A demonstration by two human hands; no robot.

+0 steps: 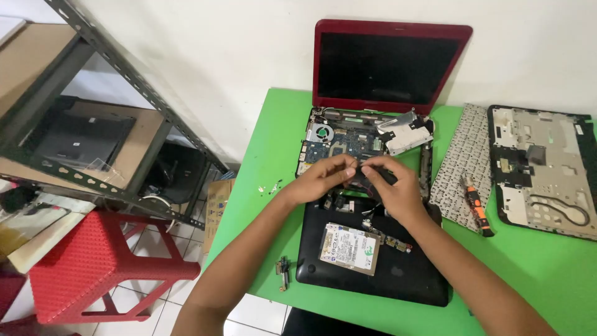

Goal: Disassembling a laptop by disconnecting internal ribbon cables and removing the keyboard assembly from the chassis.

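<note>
A dismantled red laptop lies open on a green table, its blue motherboard and fan exposed. My left hand and my right hand meet over the middle of the black base. Together they pinch a small dark part with thin red and black wires. Below my hands a silver hard drive rests in the base.
A removed keyboard and a palm-rest cover lie at the right, with an orange and black screwdriver between them. A small hinge piece sits near the table's front left. A metal shelf and red stool stand at left.
</note>
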